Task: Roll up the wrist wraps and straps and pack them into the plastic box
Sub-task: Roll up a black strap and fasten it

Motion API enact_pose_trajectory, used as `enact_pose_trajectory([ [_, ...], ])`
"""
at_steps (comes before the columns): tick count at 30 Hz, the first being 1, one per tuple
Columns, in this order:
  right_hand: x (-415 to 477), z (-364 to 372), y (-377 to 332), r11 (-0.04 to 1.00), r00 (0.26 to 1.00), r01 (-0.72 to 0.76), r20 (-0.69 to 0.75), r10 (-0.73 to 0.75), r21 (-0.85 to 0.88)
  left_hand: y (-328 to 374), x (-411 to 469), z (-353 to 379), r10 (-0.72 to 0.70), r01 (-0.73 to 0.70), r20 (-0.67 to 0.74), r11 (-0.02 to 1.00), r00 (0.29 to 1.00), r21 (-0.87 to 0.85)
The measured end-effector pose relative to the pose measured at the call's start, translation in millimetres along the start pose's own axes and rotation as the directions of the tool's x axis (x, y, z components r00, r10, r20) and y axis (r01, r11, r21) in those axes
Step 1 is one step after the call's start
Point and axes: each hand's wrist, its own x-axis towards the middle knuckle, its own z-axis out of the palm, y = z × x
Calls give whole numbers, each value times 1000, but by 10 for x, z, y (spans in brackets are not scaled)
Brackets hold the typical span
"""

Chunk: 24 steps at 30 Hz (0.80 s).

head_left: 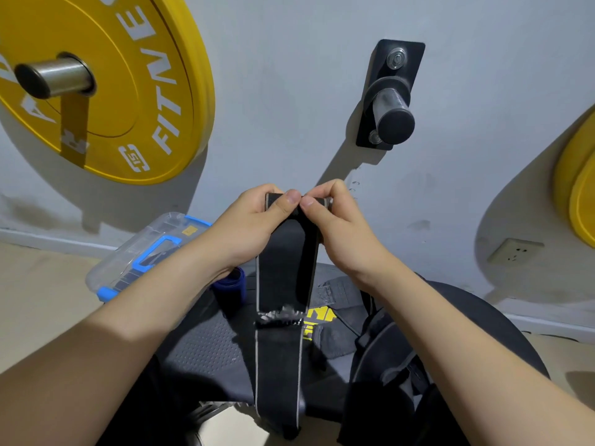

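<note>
1. a yellow weight plate hangs on a steel peg at the far left of the grey wall, its white lettering running sideways.
2. below it, on the tan floor, sits the clear plastic box with a blue handle and blue latches; its lid is on and dark items show through the wall.
3. just right of the box, beside the left forearm, a rolled blue wrist wrap stands on the dark textured pad.
4. the left hand is raised in front of the wall, its grip closed on the left end of a small rolled top of the black wrist wrap, thumb pressed on the front of the roll.
5. the black wrist wrap hangs straight down from the roll between the two hands, with pale edges along both sides and a fuzzy fastening patch across it partway down; its lower end reaches the bottom of the view over the pad.
6. the right hand meets the left at the roll, its grip closed on the right end, thumb tip touching the left thumb tip.
7. under the right wrist lies a dark grey strap with yellow lettering, partly covered by the hanging wrap.
8. further right on the wall, an empty black peg on a black bracket sticks out.
9. a black belt-like strap curls beneath the right forearm.
10. a white wall socket sits low on the wall, and another yellow plate shows at the right edge.
</note>
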Motion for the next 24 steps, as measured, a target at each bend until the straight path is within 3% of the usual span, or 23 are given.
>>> enact_pose_trajectory([
  [3,22,-32,-46,993,994,-108,19,107,52,-97,18,-16,27,-25,34,998,999,-49],
  [7,35,-34,3,987,993,44,-100,-60,-153,-125,18,90,-36,42,35,984,999,-173],
  [9,23,-6,2,985,987,71,-134,-93,-160,-58,-16,139,-75,84,47,967,996,-240],
  [14,6,81,-39,989,994,-107,-25,110,100,-11,-37,81,-146,165,80,923,986,-348],
  [16,-10,58,-42,989,990,-135,34,133,52,-24,-26,43,-167,185,84,927,982,-325],
  [18,-22,5,-29,993,997,-58,41,62,-108,-42,-31,30,-158,177,88,941,984,-289],
  [21,3,-52,-5,937,987,147,-10,-159,-315,-21,-41,48,-158,181,96,929,983,-323],
  [24,9,-54,0,905,955,267,-35,-295,-330,34,-40,35,-142,174,121,933,982,-315],
])
